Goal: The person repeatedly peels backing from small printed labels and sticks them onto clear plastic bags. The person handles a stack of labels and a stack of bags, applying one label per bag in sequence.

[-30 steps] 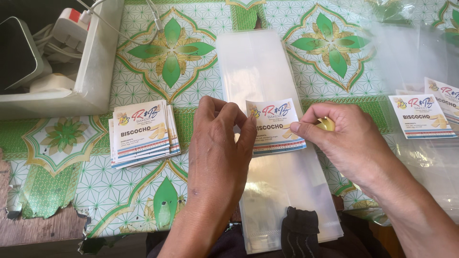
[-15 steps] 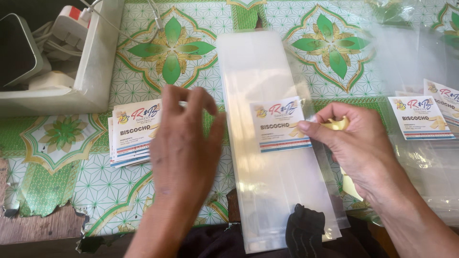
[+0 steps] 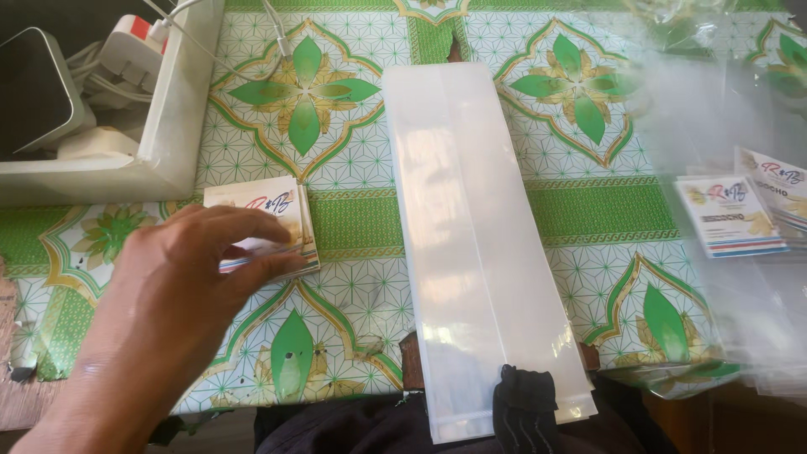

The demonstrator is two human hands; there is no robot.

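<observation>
My left hand (image 3: 181, 277) rests on a small stack of printed paper labels (image 3: 269, 210) at the left of the table, fingertips pinching the top sheets at the stack's near edge. A long clear plastic bag (image 3: 479, 244) lies flat down the middle of the table, its near end hanging over the table edge. My right hand is out of view. More clear bags with labels inside (image 3: 731, 214) lie piled at the right.
A white tray (image 3: 181, 126) at the back left holds a dark-screened device (image 3: 34, 92) and a white plug adapter with cables (image 3: 134, 46). A green flower-patterned cloth (image 3: 336, 109) covers the table. A dark fabric strap (image 3: 525, 408) lies at the near edge.
My left hand went left from the bag to the label stack. My right hand, which held a label on the bag, has left the view; the bag now shows no label.
</observation>
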